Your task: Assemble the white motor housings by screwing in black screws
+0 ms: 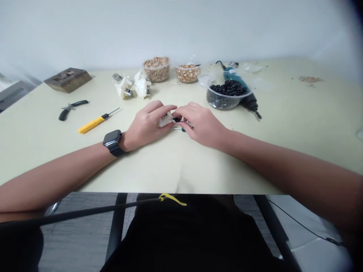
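Observation:
My left hand (149,122), with a dark watch on its wrist, is closed around a small white plastic part (165,119) just above the table. My right hand (200,122) pinches a small black piece (177,119) against the right end of that part. Whether the black piece sits in the part or only touches it is hidden by my fingers. Beneath my right fingertips lies a thin tool with a green end (183,130), mostly covered. Left of my hands rests a screwdriver with a yellow handle (92,124).
Pliers (69,109) and a brown block (68,80) lie at the left. White plastic assemblies (123,87) with metal motors stand behind my left hand. At the back are tubs of beige pieces (157,70) and orange-brown pieces (188,73). A bowl of black pieces (229,88) stands against a teal power tool (250,102).

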Available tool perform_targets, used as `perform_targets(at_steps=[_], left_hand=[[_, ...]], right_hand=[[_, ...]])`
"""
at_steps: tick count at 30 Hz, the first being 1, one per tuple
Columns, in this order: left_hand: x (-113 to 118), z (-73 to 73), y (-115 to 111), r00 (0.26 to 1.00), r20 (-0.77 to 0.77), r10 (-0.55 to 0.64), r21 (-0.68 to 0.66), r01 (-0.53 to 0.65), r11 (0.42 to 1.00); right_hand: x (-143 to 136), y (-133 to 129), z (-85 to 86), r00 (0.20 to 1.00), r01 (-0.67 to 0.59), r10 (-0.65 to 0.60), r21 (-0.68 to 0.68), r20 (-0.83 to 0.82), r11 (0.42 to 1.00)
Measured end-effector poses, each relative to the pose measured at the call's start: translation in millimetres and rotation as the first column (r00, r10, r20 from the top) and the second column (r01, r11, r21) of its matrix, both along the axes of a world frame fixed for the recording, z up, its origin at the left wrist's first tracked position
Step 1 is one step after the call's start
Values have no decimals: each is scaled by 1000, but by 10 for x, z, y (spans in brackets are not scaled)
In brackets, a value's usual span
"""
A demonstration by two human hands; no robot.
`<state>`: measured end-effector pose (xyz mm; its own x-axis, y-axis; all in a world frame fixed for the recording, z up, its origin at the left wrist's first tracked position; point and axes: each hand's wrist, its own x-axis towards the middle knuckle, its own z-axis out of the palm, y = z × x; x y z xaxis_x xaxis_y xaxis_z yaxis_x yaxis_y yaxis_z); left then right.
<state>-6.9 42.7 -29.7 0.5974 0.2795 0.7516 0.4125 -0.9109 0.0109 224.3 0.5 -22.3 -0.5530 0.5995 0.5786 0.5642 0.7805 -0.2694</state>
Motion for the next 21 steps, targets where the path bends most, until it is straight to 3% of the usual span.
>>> perform_targets(at_steps=[21], left_hand=[[-2,23,-20,1000,-19,-5,32,5,999]], right_hand=[[6,-15,8,1000,-11,10,-44,-9,999]])
